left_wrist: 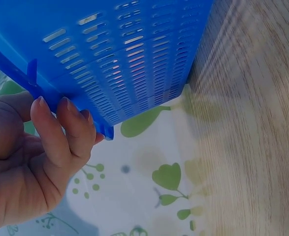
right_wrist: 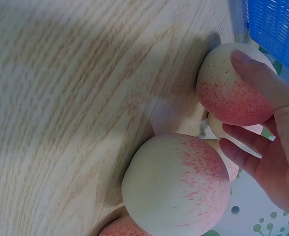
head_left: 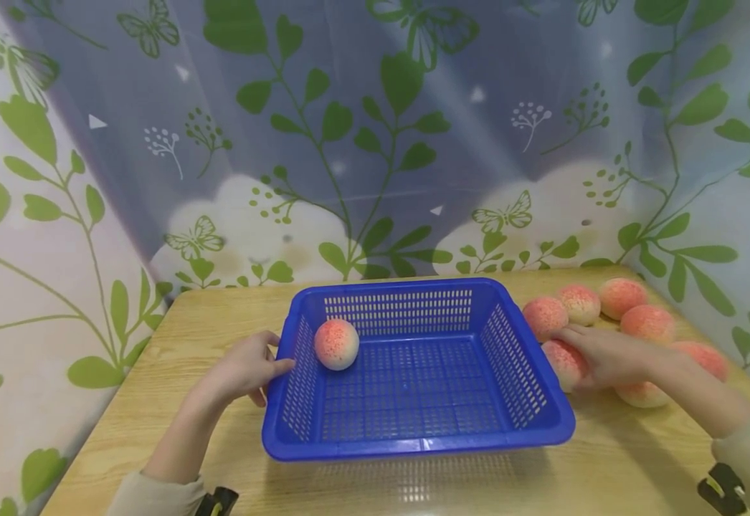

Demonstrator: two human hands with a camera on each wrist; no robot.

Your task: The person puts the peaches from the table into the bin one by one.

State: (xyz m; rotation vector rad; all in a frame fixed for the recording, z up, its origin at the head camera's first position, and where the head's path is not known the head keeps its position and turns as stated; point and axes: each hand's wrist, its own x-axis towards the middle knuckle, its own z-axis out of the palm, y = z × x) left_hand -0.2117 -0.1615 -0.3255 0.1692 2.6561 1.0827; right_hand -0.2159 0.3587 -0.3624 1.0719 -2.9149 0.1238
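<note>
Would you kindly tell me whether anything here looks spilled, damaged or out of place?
Nothing stands out. The blue perforated plastic basket sits upright with one round pink-and-cream peach inside; the left hand grips the basket, and the right hand holds another peach just outside. No spill or damage shows.

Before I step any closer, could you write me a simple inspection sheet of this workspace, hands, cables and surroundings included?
Surface: wood-grain table.
Job's things: blue basket with a single peach inside, near its left wall; more peaches grouped to its right.
Clutter: nothing seen.
Grips: both bare hands; left grip holds the basket's left rim, right grip has its thumb and fingers around a near peach beside the basket.
Cables: nothing seen.
Surroundings: backdrop patterned with leaves and butterflies.
</note>
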